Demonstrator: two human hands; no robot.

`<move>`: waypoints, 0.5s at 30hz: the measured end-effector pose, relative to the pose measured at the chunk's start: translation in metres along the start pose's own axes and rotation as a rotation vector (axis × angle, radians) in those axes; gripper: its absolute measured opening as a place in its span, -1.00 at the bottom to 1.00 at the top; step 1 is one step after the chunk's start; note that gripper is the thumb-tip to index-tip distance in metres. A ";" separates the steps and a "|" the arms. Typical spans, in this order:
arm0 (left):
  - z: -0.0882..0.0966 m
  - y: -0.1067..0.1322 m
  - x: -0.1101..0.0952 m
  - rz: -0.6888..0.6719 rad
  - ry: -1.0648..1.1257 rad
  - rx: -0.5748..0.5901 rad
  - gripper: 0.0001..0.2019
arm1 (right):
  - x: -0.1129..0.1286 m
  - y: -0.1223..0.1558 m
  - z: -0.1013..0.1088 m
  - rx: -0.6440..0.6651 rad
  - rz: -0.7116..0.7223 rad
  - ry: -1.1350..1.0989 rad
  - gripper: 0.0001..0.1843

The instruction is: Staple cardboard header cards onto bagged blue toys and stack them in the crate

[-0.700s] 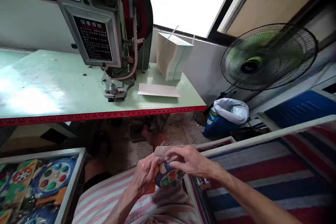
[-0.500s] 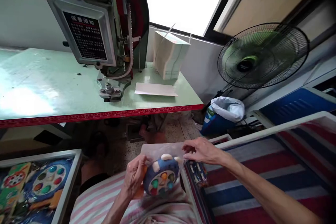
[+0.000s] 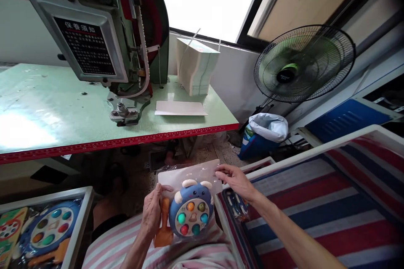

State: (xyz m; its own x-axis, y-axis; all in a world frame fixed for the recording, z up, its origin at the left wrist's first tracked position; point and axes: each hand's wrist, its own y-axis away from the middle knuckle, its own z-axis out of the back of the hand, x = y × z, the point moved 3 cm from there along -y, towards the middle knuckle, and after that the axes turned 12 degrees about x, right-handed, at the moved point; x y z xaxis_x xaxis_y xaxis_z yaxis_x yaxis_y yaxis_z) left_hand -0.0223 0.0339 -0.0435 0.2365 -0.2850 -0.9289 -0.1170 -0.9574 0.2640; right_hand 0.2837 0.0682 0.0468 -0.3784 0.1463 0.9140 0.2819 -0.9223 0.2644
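Over my lap lies a clear plastic bag holding a round blue animal-faced toy with coloured buttons, an orange toy hammer and a pale backing card. My left hand is closed on the bag's left edge, beside the hammer, thumb on the front. At the upper right corner my right hand pinches the bag's edge between thumb and fingers. The toy faces up toward me, fully inside the plastic.
A stapling machine stands on a green table; a folded white card and a card stack lie beside it. Bagged toys fill a crate at left. Striped cloth lines a crate at right. A fan stands behind.
The bag has turned flatter toward me, so the toy's face and the hammer now show clearly. My right hand has moved from above the bag's corner onto its edge. The view has shifted slightly.
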 end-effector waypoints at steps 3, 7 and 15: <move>-0.003 0.003 0.015 0.032 0.055 -0.002 -0.38 | -0.007 0.000 -0.016 -0.083 0.024 -0.077 -0.59; 0.000 0.004 0.019 0.016 -0.020 0.009 -0.41 | -0.012 -0.001 -0.027 -0.236 0.094 -0.062 -0.54; 0.005 -0.009 -0.016 -0.064 -0.188 -0.088 -0.45 | -0.025 -0.028 -0.052 -0.630 0.157 0.257 -0.50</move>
State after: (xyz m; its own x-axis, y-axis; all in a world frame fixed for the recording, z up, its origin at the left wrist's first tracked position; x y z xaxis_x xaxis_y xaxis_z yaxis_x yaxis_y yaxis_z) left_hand -0.0297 0.0477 -0.0326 0.0559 -0.2179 -0.9744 -0.0206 -0.9759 0.2171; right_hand 0.2394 0.0714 0.0007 -0.5937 -0.0235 0.8044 -0.1854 -0.9687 -0.1652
